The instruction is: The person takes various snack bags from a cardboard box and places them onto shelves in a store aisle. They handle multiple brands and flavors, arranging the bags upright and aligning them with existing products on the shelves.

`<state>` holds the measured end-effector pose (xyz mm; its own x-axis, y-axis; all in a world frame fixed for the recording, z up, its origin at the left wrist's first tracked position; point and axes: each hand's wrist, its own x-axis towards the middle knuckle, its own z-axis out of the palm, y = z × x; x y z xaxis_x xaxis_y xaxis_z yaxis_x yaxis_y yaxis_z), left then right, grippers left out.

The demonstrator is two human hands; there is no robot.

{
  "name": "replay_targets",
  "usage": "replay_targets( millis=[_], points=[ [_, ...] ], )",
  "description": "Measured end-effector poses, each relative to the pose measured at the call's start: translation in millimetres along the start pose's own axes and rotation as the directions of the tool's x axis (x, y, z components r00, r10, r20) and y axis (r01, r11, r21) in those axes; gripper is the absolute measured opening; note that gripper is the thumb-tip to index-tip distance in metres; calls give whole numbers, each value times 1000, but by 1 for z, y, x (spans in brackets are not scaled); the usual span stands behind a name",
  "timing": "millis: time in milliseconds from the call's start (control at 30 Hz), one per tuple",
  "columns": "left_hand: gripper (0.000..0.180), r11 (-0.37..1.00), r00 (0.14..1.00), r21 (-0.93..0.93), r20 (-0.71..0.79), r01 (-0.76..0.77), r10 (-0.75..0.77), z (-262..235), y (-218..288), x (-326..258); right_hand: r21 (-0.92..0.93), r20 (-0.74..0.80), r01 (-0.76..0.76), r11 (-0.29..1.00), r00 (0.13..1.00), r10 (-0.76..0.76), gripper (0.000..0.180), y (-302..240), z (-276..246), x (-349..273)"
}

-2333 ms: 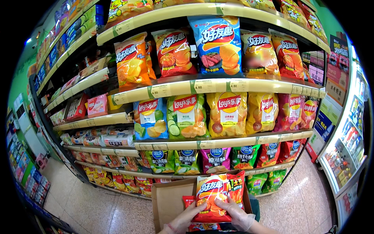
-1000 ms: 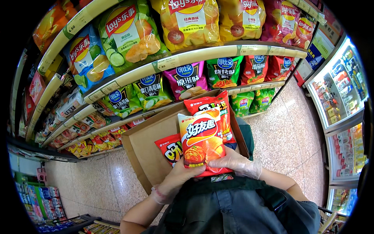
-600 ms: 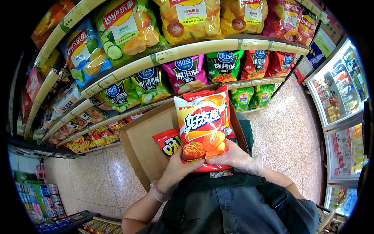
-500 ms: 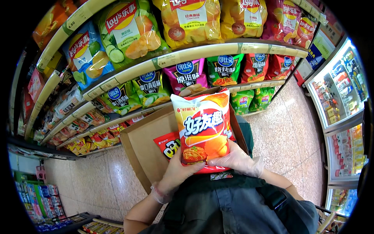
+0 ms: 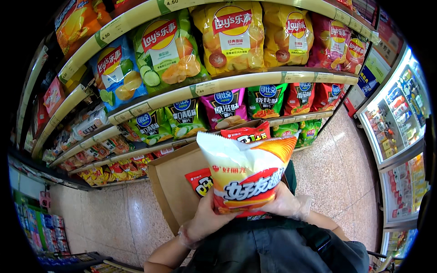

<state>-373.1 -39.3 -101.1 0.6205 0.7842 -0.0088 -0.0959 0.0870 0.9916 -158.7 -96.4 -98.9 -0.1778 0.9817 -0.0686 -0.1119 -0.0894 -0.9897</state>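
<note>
Between my two hands is a red, orange and white bag of chips [image 5: 248, 170], puffed up, its white top edge leaning up toward me. My left hand [image 5: 210, 219] grips its lower left side, with the thumb across the front. My right hand [image 5: 284, 203], in a thin clear glove, grips the lower right side; the fingers behind the bag are hidden. Under the bag is an open cardboard box [image 5: 166, 179]. A red snack bag [image 5: 199, 180] lies in it on the left, and another red snack bag [image 5: 248, 132] shows behind the held one.
Ahead, curved shelves carry yellow chip bags [image 5: 230, 41], a green chip bag [image 5: 170, 54] and smaller pink chip bags [image 5: 223, 108]. A lit glass-door cooler [image 5: 396, 113] stands at the right. Speckled floor tiles [image 5: 337, 168] run between, and a low rack of goods [image 5: 43, 227] is at the lower left.
The chip bag has tipped so its top comes up toward me and its lower front is less visible. The shelves sit lower in the picture. Both hands keep their hold.
</note>
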Motion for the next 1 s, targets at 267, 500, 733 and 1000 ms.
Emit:
replay_targets(
  millis=[267,500,733,1000],
  points=[
    [66,994,992,-21,-58,109,-110,-4,-17,3,87,-51,-140,986,988,144,72,11,-2,8],
    [65,993,996,-105,-78,45,-53,-2,-13,6,50,-62,-105,993,992,108,75,9,-3,16],
    [66,978,974,1,-90,-210,209,-28,32,32,-16,32,94,995,995,-93,68,-59,7,56],
    [77,805,796,65,-126,-589,592,-61,144,63,-186,189,359,915,926,-326,68,-162,34,109]
  ],
)
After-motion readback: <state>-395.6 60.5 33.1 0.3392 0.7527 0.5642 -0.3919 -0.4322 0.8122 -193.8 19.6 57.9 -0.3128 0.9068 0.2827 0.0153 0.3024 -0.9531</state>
